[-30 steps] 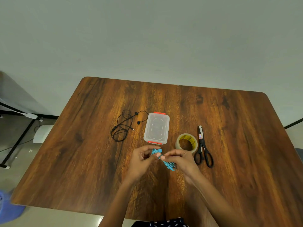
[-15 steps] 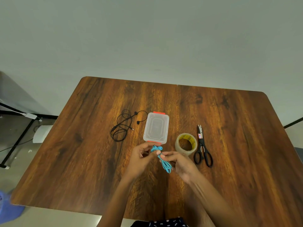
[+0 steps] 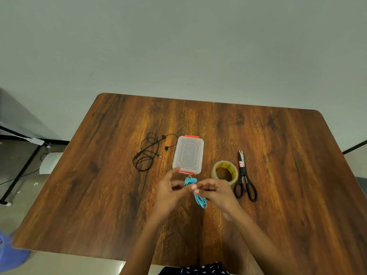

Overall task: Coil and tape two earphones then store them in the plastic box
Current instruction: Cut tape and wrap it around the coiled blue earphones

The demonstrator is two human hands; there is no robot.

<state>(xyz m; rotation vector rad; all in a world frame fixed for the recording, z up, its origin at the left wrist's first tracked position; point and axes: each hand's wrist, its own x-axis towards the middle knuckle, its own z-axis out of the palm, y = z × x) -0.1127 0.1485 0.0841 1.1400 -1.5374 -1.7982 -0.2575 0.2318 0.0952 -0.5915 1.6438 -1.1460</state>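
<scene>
Both hands meet over the near middle of the wooden bench (image 3: 278, 175), holding a bundle of blue earphones (image 3: 199, 198) between them. The left hand (image 3: 168, 192) has its fingers curled around the upper part of the bundle, with one finger raised toward the box; blue loops show just above its fingertips. The right hand (image 3: 215, 192) pinches the cord at mid-length between thumb and fingers, and the rest of the coil hangs below that pinch toward the person. Motion blur hides exactly how the cord passes between the fingers.

Just beyond the hands stands the clear plastic box (image 3: 188, 154) with orange clips at its near and far ends, lid on. To its left, apart from it, the black earphones (image 3: 148, 153) lie loose and uncoiled on the bench. To the right of the box sits a roll of clear tape (image 3: 224, 171), partly behind the right hand's knuckles, and just beside the roll lie black scissors (image 3: 244, 176), blades closed and pointing away from the person.
</scene>
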